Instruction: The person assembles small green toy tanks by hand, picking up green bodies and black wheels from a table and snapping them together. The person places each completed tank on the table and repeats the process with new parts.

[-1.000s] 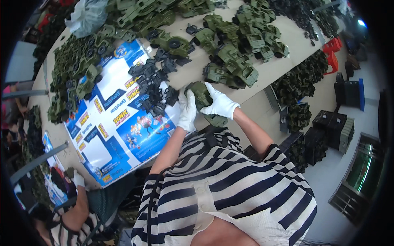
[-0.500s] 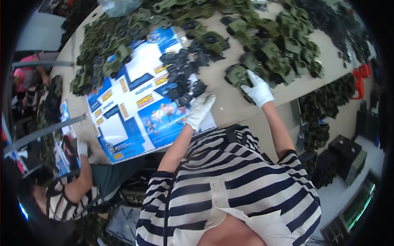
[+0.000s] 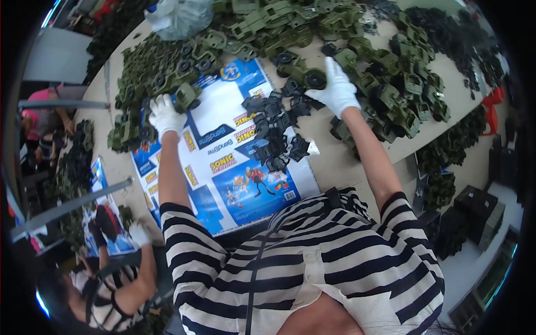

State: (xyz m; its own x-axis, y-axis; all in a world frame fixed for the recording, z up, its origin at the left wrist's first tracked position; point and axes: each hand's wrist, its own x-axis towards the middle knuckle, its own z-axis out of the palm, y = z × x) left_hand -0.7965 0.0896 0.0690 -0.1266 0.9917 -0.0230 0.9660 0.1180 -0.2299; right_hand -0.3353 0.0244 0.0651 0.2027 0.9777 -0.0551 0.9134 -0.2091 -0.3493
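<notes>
My left hand [image 3: 166, 115], in a white glove, reaches over the far left part of a printed blue-and-white sheet [image 3: 209, 146]. Its fingers are slightly apart and touch the edge of the green heap, beside a green toy vehicle [image 3: 186, 96]. Stretched fingers and a thumb held away show my white-gloved right hand [image 3: 338, 92] open. It lies between a green toy vehicle with black wheels [image 3: 298, 70] and a heap of green toy vehicle bodies [image 3: 385, 84]. Small black plastic parts [image 3: 271, 125] lie piled between my hands, partly on the sheet.
A clear plastic bag [image 3: 181, 19] stands at the far edge of the table [image 3: 329, 167]. More dark parts [image 3: 469, 44] lie far right, near a red object [image 3: 492, 109]. At left, beyond a grey bar [image 3: 72, 209], a co-worker's gloved hand [image 3: 139, 233] works.
My left hand has moved from the black parts far left to the green heap. My right hand has left the near green vehicle, moving away from me and slightly left. The view has shifted.
</notes>
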